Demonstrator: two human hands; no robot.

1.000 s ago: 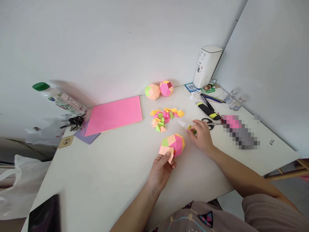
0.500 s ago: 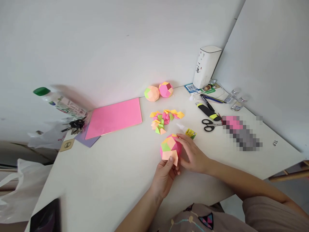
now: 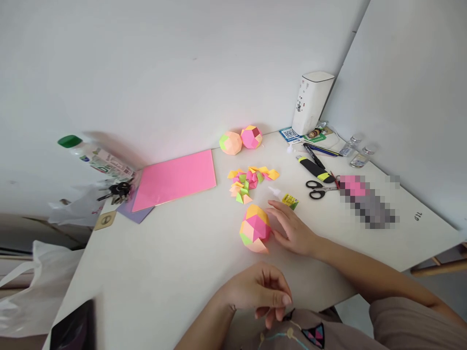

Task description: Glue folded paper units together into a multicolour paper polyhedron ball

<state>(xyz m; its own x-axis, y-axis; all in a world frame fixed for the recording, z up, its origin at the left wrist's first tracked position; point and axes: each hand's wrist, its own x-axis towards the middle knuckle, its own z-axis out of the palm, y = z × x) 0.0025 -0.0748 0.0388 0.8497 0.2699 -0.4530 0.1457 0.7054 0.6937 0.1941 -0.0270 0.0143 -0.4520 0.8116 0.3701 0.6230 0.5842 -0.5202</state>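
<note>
A folded-paper ball [image 3: 256,226] in pink, orange, peach and green rests on the white table in front of me, a loose peach flap sticking out at its lower edge. My right hand [image 3: 295,231] is at the ball's right side, fingers apart, the tips at or against its surface, not wrapped round it. Nearer my body, my left hand [image 3: 257,291] is off the ball, its fingers curled in and the thumb against them; I see nothing between them. Beyond the ball lie several small folded paper pieces [image 3: 250,182] and a yellow-labelled glue bottle [image 3: 289,200].
Two finished-looking paper balls, one peach [image 3: 232,143] and one pink [image 3: 251,137], stand by the wall. Pink paper [image 3: 175,180], keys [image 3: 118,189] and a green-capped bottle [image 3: 104,160] are left. Scissors [image 3: 317,189], a box cutter [image 3: 314,169] and a white container [image 3: 313,103] are right.
My left hand has let go of the ball and drawn back toward my body. The ball has turned to show other faces and sits slightly lower; my right hand stays beside it.
</note>
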